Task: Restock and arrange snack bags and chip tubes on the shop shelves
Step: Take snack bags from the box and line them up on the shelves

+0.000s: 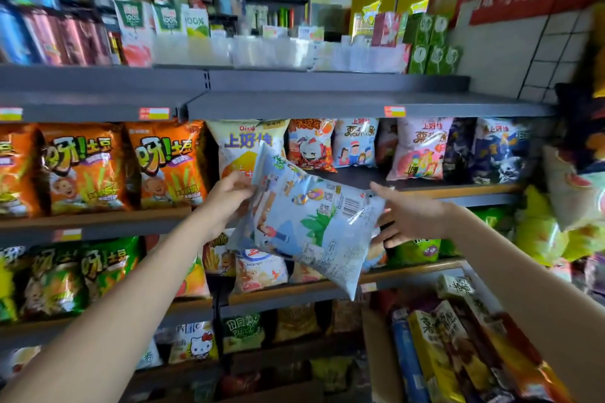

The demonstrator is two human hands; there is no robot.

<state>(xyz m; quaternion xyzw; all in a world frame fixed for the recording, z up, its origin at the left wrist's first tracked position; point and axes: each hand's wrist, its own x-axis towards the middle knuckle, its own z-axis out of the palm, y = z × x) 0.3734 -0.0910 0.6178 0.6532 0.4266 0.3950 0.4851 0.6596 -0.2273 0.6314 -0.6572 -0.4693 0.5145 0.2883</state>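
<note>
A light blue snack bag (307, 219) hangs tilted in front of the shelves, its back side with barcode toward me. My left hand (227, 198) grips its upper left edge, fingers curled round it. My right hand (406, 214) reaches to the bag's right edge with fingers spread; its fingertips touch the bag from behind. Behind the bag, the second shelf (425, 190) has a bare gap between a yellow-white bag (242, 147) and a pink bag (417, 150).
Orange potato-stick bags (85, 167) fill the shelf at left, green ones (65, 275) below. A cardboard box (379, 353) at lower right holds chip tubes (435, 353). Hanging bags (569, 193) crowd the right edge. The top shelf (294, 101) carries cartons.
</note>
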